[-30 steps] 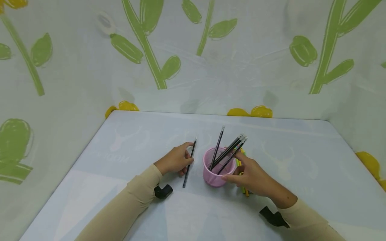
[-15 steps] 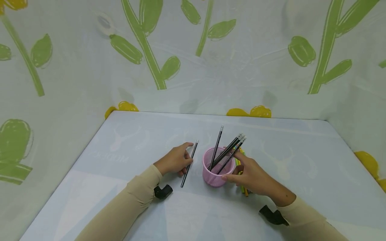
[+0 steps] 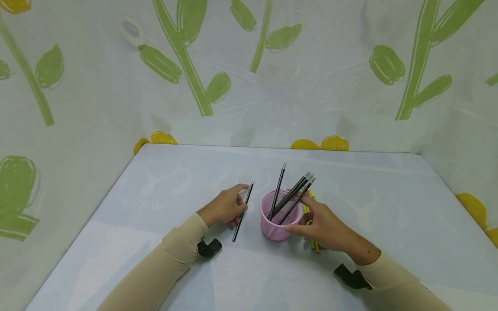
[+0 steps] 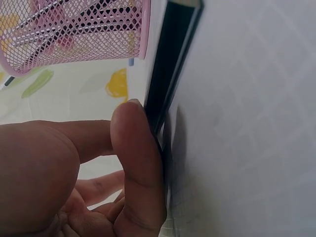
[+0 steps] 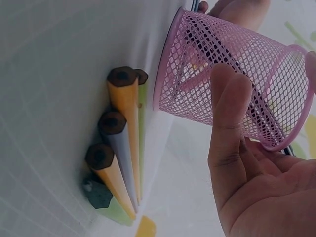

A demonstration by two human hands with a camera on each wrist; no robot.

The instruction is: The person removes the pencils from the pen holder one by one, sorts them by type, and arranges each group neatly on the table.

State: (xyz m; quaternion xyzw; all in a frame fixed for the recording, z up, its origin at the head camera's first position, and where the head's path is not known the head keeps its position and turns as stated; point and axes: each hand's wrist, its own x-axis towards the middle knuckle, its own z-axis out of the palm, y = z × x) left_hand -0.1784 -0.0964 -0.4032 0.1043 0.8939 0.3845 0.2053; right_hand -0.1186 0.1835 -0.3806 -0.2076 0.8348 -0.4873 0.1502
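Note:
Slanting along the table at centre, a black pencil (image 3: 237, 232) with a pale eraser end lies between the thumb and fingers of my left hand (image 3: 225, 207). In the left wrist view a fingertip presses against this pencil (image 4: 170, 64), low over the white surface. My right hand (image 3: 327, 226) grips the rim of a pink mesh pencil cup (image 3: 274, 232), thumb in front and forefinger behind. Several black pencils (image 3: 289, 196) lean inside it, eraser ends up. Two of the right hand's fingers (image 5: 232, 101) stand beside the mesh wall.
Right of the cup, partly behind the right hand, lies a row of yellow, green and grey-looking pencils (image 5: 123, 94). A small dark grey piece (image 5: 97, 191) is at the row's end. The table (image 3: 155, 259) meets leaf-patterned walls (image 3: 330, 95) behind and at the sides.
The black pencil at my left hand has turned slightly, its lower end shifting left. Both hands hold nearly the same places, and the cup stays in my right hand's grip.

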